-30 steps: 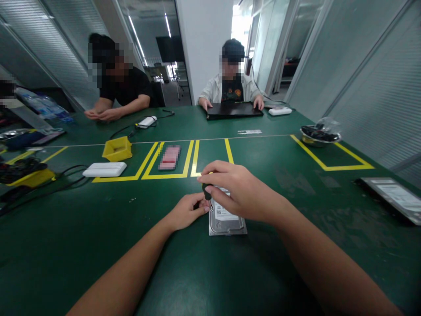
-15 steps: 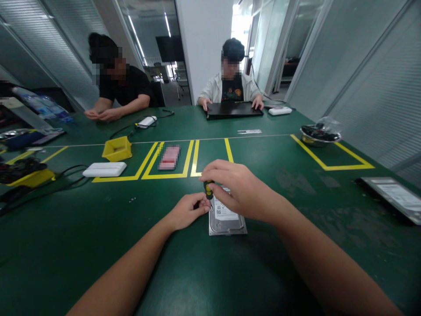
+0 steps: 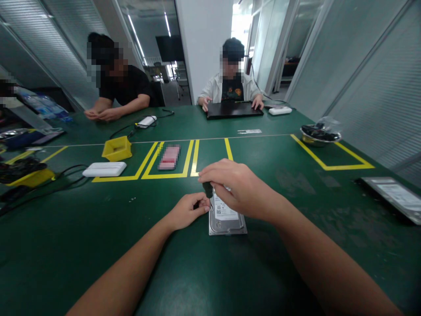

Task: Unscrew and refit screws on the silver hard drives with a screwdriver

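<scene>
A silver hard drive (image 3: pixel 226 221) with a white label lies flat on the green table in front of me. My right hand (image 3: pixel 238 188) is closed around the handle of a screwdriver (image 3: pixel 208 189), held upright over the drive's left edge. Its tip is too small to make out, and the hand covers the drive's far right part. At the drive's left edge, my left hand (image 3: pixel 189 210) grips with curled fingers and thumb, just below the screwdriver handle.
Yellow tape frames a pink phone-like object (image 3: pixel 169 157). A yellow bin (image 3: pixel 117 149) and white power strip (image 3: pixel 104 169) lie left. Another drive-like device (image 3: pixel 394 197) and a metal bowl (image 3: pixel 320 139) stand right. Across the table, a person holds a black panel (image 3: pixel 234 110); another sits left.
The screwdriver handle has turned in my right hand, its yellow markings no longer facing me. My right fingers shifted slightly left; the left hand and hard drive stayed put.
</scene>
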`<state>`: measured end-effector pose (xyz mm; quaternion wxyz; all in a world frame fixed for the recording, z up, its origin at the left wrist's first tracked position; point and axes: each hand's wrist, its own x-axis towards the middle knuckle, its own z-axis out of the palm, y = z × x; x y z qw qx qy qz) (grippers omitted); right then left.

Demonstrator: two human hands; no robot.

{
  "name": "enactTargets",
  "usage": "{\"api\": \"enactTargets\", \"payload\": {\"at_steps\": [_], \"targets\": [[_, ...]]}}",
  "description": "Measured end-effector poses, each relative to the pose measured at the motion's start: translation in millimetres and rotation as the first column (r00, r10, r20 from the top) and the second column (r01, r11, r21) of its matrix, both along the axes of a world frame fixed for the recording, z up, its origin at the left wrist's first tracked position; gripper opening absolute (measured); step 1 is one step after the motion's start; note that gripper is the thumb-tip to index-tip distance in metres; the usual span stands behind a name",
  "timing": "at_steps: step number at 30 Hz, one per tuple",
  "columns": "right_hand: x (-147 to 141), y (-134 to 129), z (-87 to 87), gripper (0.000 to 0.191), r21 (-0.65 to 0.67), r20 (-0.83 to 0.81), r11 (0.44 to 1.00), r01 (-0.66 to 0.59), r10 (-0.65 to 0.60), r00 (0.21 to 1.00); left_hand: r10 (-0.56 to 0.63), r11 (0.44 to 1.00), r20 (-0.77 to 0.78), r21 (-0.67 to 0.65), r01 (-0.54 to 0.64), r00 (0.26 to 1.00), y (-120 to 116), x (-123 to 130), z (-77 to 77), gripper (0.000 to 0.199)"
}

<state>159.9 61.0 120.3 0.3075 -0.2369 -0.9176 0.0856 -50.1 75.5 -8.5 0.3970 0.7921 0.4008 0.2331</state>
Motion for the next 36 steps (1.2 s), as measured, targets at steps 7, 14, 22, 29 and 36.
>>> {"api": "enactTargets", "payload": {"at_steps": [7, 14, 22, 29, 36], "targets": [[-0.3, 0.3, 1.6, 0.016, -0.061, 0.022, 0.997, 0.056, -0.055, 0.998, -0.006, 1.0, 0.003, -0.003, 0.006, 1.0, -1.0, 0.5, 1.4, 0.015], [0.4, 0.6, 0.4, 0.024, -0.099, 0.033, 0.994, 0.047, -0.044, 0.998, 0.009, 1.0, -0.024, 0.007, -0.009, 1.0, 0.2, 0.1, -0.6, 0.016], [2.1, 1.2, -0.9, 0.027, -0.099, 0.035, 0.995, 0.032, -0.028, 0.999, 0.0, 1.0, -0.033, 0.015, 0.001, 0.999, 0.6, -0.7, -2.5, 0.018], [2.5, 0.9, 0.3, 0.025, -0.121, 0.032, 0.993, 0.009, -0.005, 0.999, 0.02, 0.999, -0.04, 0.04, -0.019, 0.999, 0.7, -1.3, -3.1, 0.023], [3.5, -0.8, 3.1, 0.03, -0.068, 0.068, 0.998, 0.009, -0.005, 0.998, 0.009, 1.0, -0.018, 0.023, -0.009, 1.0, 0.0, 0.2, -0.2, 0.019]]}}
